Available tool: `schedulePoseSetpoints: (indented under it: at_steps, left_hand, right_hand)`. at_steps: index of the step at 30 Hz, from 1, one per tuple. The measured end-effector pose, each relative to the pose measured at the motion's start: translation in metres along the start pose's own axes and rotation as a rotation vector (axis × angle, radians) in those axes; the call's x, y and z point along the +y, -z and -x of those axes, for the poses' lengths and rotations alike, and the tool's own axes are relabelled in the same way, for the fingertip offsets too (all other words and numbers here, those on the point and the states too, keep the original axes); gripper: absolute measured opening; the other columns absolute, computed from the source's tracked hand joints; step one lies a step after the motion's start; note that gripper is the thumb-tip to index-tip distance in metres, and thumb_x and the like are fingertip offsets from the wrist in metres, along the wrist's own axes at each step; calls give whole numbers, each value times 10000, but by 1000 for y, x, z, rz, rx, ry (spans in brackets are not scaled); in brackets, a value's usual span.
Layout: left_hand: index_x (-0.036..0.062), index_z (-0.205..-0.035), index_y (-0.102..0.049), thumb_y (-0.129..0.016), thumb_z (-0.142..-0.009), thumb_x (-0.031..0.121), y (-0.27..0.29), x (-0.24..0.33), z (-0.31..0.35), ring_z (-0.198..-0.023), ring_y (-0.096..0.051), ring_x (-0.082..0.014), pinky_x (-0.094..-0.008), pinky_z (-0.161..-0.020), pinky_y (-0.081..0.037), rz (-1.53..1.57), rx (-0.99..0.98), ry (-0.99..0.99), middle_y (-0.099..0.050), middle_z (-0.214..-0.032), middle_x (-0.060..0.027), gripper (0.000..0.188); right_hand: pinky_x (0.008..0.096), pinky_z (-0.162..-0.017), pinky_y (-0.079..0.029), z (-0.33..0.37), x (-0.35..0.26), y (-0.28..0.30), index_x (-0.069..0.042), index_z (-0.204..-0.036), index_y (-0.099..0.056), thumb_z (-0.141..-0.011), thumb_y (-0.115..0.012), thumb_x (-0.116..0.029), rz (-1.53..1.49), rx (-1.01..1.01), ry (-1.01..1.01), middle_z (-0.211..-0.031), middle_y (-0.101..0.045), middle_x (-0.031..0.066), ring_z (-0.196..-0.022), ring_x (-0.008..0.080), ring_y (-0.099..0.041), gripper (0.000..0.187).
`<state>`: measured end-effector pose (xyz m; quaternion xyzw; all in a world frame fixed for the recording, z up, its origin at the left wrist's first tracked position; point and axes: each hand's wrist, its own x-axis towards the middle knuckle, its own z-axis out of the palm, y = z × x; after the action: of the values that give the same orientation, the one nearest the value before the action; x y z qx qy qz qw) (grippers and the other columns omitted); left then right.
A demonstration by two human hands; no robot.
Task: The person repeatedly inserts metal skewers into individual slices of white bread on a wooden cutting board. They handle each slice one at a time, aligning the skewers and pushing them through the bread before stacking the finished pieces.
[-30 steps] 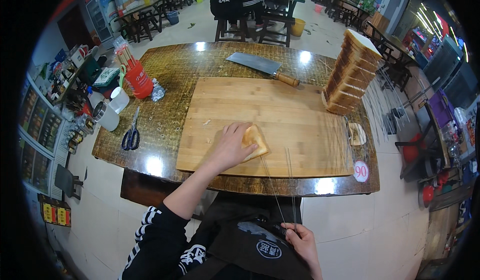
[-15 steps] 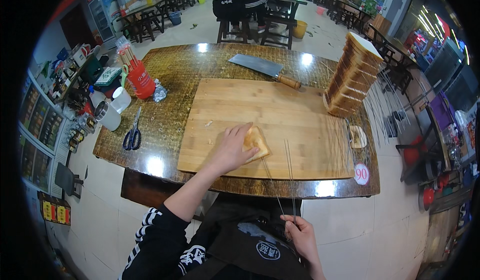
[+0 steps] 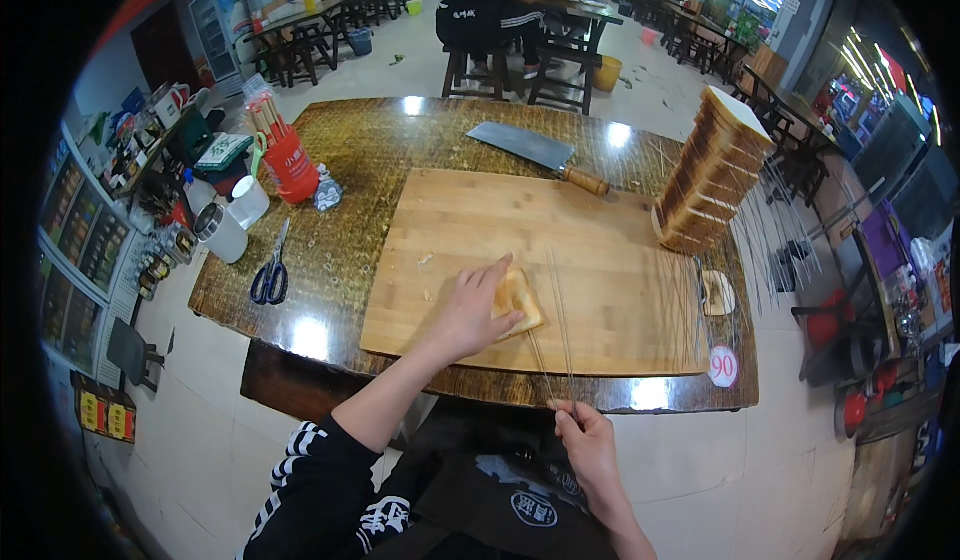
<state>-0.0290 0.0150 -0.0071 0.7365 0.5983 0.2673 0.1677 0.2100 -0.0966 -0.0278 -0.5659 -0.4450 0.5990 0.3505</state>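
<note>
A browned slice of bread [image 3: 521, 300] lies near the front edge of the wooden cutting board [image 3: 630, 290]. My left hand [image 3: 468, 315] holds it from the left, with the fingers along its far side and the thumb at its near side. Below the board's front edge, my right hand [image 3: 588, 445] pinches several thin metal skewers [image 3: 562, 335]. At least one skewer reaches the slice's near edge and seems to enter it; another passes free to the right of the bread. The skewers' lower ends are hidden in my fingers.
A tall stack of skewered bread slices [image 3: 712, 170] leans at the board's far right, beside a loose bread piece [image 3: 717, 293]. Behind the board lies a cleaver [image 3: 525, 144]. Scissors [image 3: 270, 275], a white cup [image 3: 220, 235] and a red container of sticks [image 3: 290, 165] are at left.
My right hand has moved up toward the board with the skewers, and the free skewer has swung left, closer to the bread. My left hand stays on the slice.
</note>
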Motion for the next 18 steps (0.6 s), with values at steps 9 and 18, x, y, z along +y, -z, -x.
schedulePoseSetpoints:
  at_steps: [9, 18]
  left_hand:
    - [-3, -1460, -355, -729, -843, 313, -2, 0, 0, -1259, -444, -373, -443, -1089, -346, 23, 76, -21, -488, -1385, -222, 788]
    - [-10, -982, -638, -665, -953, 191, 1, 25, 15, -732, -611, -121, -247, -700, -512, 1184, -2, 410, -674, -878, -63, 205]
  right_hand:
    - [264, -666, -452, -20, 3, -8, -6, -1130, -692, -962, -605, -111, 294, 100, 274, -771, -603, 59, -716, 139, -564, 216]
    - [299, -693, -469, 22, -23, 4, -9, -1156, -690, -968, -584, -108, 467, 86, 370, -789, -599, 113, -737, 214, -587, 237]
